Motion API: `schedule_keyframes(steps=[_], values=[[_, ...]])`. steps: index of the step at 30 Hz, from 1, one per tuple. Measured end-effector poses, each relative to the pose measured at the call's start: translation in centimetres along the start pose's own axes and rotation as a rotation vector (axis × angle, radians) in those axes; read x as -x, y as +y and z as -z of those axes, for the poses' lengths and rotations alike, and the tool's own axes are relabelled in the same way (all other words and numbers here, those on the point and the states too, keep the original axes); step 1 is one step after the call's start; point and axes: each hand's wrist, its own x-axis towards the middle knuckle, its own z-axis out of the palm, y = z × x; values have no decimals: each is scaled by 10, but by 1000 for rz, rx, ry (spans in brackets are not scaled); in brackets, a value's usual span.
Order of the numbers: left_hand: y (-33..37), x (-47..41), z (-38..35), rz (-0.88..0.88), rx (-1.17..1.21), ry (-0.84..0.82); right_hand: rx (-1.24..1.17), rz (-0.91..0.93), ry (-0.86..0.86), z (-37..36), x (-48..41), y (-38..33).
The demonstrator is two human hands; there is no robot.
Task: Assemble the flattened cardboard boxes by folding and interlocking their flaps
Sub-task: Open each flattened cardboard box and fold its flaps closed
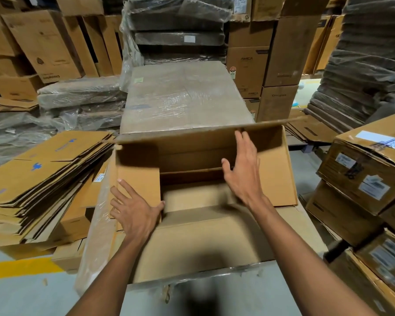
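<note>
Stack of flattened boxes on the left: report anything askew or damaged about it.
The stack of flattened boxes is askew: its sheets are fanned out, with edges misaligned rather than squared up. The top sheet's corner beside the open box looks bent. No clear tears show.

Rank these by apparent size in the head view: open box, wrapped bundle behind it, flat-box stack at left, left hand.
1. open box
2-3. wrapped bundle and flat-box stack look alike; the bundle lies farther off, so no ranking between them
4. left hand, smallest
</note>
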Motion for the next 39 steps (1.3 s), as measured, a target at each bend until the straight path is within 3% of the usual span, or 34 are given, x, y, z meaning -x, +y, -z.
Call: schedule_keyframes(steps=[4,12,27,36,39], values=[[-2,9,-2,9,31,9,273,105,68,2,-36,-7],[-16,29,-11,7,62,16,586,169,-187,-8,-81,7],[-9,19,3,37,25,-45,555,103,-464,-9,-101,5],[4,-21,29,-2,46,-215,561,245,-252,0,-87,8],[7,-26,29,11,49,-228,652,306,-411,-4,-56,7]])
